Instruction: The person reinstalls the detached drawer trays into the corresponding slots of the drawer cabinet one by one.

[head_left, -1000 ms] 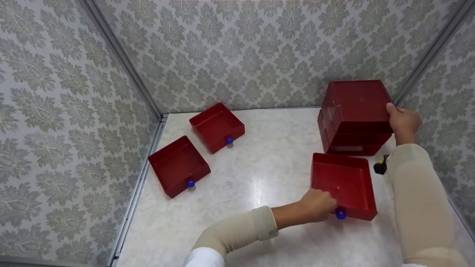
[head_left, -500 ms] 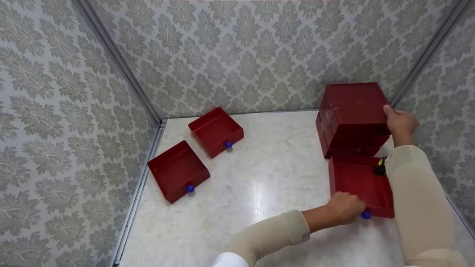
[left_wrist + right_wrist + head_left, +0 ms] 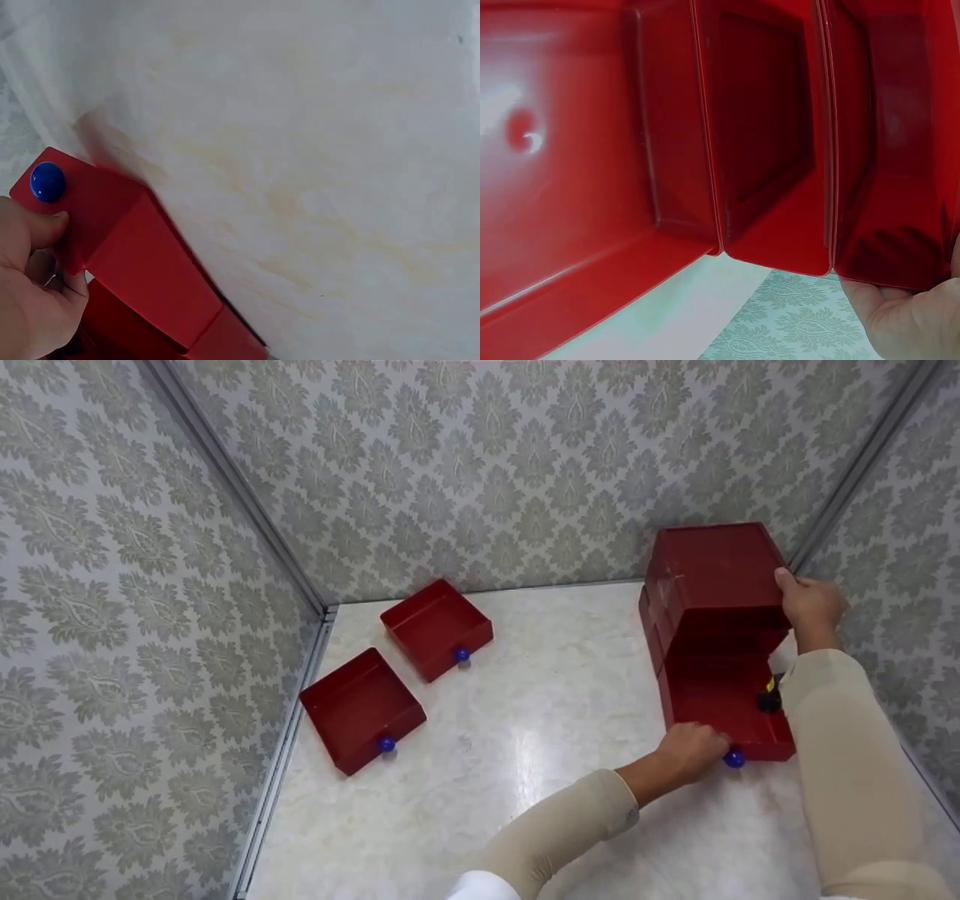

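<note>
Up stood the red cabinet (image 3: 720, 566); at its lower front lay the red drawer (image 3: 709, 701), face toward the person, longer axis unclear! The right hand (image 3: 814, 604) gripped the cabinet's top edge; the left hand (image 3: 694, 748) pinched the drawer's front beside the blue knob (image 3: 734, 758).

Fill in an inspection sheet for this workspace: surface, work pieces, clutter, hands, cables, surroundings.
Surface: pale marbled tabletop with a glare patch.
Work pieces: red cabinet with open upper slots; held drawer at its bottom front, how far in is unclear; rear loose drawer and front loose drawer further left, both empty.
Clutter: black-and-yellow object by the right sleeve, partly hidden, identity unclear.
Left hand: pinches the held drawer's front beside its blue knob.
Right hand: grips the cabinet's upper right edge.
Cables: nothing seen.
Surroundings: patterned wall panels, grey metal framing.
</note>
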`<state>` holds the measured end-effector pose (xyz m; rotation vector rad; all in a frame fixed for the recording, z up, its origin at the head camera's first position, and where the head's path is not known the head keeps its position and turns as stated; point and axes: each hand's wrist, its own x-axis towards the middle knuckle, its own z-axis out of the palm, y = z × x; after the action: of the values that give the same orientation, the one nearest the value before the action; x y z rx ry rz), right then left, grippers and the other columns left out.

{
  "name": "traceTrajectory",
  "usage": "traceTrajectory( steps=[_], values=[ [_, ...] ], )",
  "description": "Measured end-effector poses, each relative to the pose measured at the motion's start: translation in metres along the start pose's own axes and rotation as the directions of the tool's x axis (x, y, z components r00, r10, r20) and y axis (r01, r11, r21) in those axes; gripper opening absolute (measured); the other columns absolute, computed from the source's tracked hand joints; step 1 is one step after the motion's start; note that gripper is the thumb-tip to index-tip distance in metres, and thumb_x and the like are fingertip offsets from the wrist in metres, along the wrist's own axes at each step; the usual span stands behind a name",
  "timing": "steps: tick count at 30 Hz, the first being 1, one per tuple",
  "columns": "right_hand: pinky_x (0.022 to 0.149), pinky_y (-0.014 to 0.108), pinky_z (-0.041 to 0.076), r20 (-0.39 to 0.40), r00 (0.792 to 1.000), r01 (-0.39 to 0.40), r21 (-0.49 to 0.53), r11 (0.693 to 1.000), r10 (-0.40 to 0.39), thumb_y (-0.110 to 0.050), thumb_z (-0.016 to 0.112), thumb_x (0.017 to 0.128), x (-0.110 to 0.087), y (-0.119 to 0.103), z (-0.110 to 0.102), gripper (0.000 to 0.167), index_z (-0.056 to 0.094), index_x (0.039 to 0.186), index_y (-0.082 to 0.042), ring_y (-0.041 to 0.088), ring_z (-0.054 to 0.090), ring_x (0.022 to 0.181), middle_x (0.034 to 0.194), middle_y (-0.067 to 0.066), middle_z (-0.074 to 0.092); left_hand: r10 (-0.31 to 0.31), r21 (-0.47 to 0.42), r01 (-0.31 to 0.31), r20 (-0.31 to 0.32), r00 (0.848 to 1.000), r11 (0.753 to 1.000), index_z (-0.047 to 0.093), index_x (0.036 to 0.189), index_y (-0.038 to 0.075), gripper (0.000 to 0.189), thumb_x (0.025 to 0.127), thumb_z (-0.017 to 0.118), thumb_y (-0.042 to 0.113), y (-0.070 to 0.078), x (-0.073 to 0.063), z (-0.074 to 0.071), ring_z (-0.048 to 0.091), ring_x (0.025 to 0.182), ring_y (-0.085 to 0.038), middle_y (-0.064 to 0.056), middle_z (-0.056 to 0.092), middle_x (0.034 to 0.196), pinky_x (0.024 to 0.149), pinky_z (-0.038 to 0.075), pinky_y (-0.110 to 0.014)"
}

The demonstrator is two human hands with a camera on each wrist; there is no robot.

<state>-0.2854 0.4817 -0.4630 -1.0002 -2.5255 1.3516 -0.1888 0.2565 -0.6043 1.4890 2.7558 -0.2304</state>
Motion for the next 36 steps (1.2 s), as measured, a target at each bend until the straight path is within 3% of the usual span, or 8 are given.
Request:
traceTrajectory(
  steps=[10, 13, 16, 18, 20, 23, 29, 36],
  values=[
    [0.123, 0.05, 0.028, 0.007, 1.0, 0.02, 0.001, 1.0, -0.02, -0.068, 0.034, 0.098, 0.0, -0.003, 0.003, 0.085, 0.039, 0.155, -0.006, 0.042, 0.03, 0.15, 0.166, 0.024, 0.023, -0.024, -0.019, 0.023, -0.092, 0.995, 1.0, 0.068, 0.118, 0.031, 0.017, 0.105, 0.058, 0.03, -0.006, 0.004, 0.008, 0.065, 0.094, -0.002, 0.016, 0.073, 0.106, 0.082, 0.055, -0.015],
    [0.123, 0.05, 0.028, 0.006, 1.0, 0.026, 0.005, 1.0, -0.026, -0.067, 0.034, 0.098, 0.001, -0.002, 0.002, 0.083, 0.039, 0.155, -0.006, 0.043, 0.03, 0.15, 0.166, 0.024, 0.023, -0.013, 0.017, 0.016, -0.131, 0.991, 1.0, 0.066, 0.12, 0.03, 0.018, 0.105, 0.057, 0.029, -0.005, 0.0, 0.008, 0.063, 0.095, -0.003, 0.016, 0.072, 0.11, 0.08, 0.054, -0.015],
    [0.123, 0.05, 0.028, 0.004, 1.0, 0.019, 0.006, 1.0, -0.019, -0.067, 0.034, 0.098, 0.001, -0.001, 0.002, 0.083, 0.04, 0.155, -0.007, 0.042, 0.031, 0.15, 0.166, 0.023, 0.025, 0.045, 0.097, -0.028, -0.174, 0.984, 0.995, 0.06, 0.133, 0.029, 0.028, 0.107, 0.051, 0.032, -0.001, -0.008, 0.007, 0.061, 0.112, -0.005, 0.014, 0.068, 0.127, 0.093, 0.053, -0.019],
    [0.122, 0.05, 0.029, 0.003, 1.0, 0.016, 0.006, 1.0, -0.016, -0.068, 0.034, 0.098, 0.001, 0.0, 0.003, 0.084, 0.04, 0.155, -0.007, 0.042, 0.033, 0.149, 0.165, 0.024, 0.027, 0.107, 0.183, -0.079, -0.152, 0.983, 0.98, 0.047, 0.15, 0.028, 0.042, 0.109, 0.044, 0.036, 0.005, -0.015, 0.006, 0.052, 0.135, -0.011, 0.008, 0.057, 0.148, 0.112, 0.044, -0.027],
    [0.122, 0.05, 0.03, 0.003, 1.0, 0.018, 0.007, 1.0, -0.018, -0.068, 0.034, 0.098, 0.001, 0.001, 0.004, 0.084, 0.04, 0.155, -0.007, 0.042, 0.034, 0.148, 0.165, 0.024, 0.028, 0.178, 0.265, -0.145, -0.106, 0.978, 0.953, 0.028, 0.161, 0.027, 0.055, 0.109, 0.038, 0.041, 0.013, -0.025, 0.008, 0.03, 0.155, -0.018, 0.004, 0.036, 0.166, 0.125, 0.027, -0.036],
    [0.122, 0.05, 0.031, 0.005, 1.0, 0.015, 0.013, 1.0, -0.015, -0.068, 0.035, 0.098, 0.002, 0.003, 0.005, 0.084, 0.041, 0.154, -0.007, 0.041, 0.035, 0.148, 0.164, 0.024, 0.029, 0.247, 0.334, -0.23, -0.008, 0.969, 0.914, 0.005, 0.165, 0.028, 0.065, 0.109, 0.031, 0.047, 0.025, -0.041, 0.016, 0.002, 0.161, -0.027, 0.002, 0.008, 0.173, 0.128, 0.011, -0.049],
    [0.122, 0.048, 0.031, 0.002, 1.0, 0.001, 0.035, 0.999, -0.001, -0.07, 0.036, 0.096, 0.001, 0.002, 0.004, 0.084, 0.041, 0.155, -0.008, 0.039, 0.035, 0.148, 0.165, 0.021, 0.029, 0.194, 0.333, -0.219, 0.107, 0.975, 0.917, -0.007, 0.16, 0.047, 0.068, 0.102, 0.022, 0.069, 0.032, -0.063, 0.04, -0.004, 0.158, -0.043, 0.003, -0.013, 0.173, 0.121, 0.012, -0.069],
    [0.122, 0.048, 0.031, 0.004, 1.0, -0.015, 0.04, 0.999, 0.015, -0.07, 0.036, 0.096, 0.001, 0.002, 0.002, 0.086, 0.04, 0.155, -0.008, 0.039, 0.035, 0.148, 0.165, 0.021, 0.029, 0.158, 0.316, -0.196, 0.144, 0.977, 0.928, -0.007, 0.158, 0.051, 0.069, 0.098, 0.017, 0.076, 0.024, -0.064, 0.053, -0.004, 0.158, -0.044, 0.008, -0.013, 0.173, 0.12, 0.007, -0.072]
  ],
)
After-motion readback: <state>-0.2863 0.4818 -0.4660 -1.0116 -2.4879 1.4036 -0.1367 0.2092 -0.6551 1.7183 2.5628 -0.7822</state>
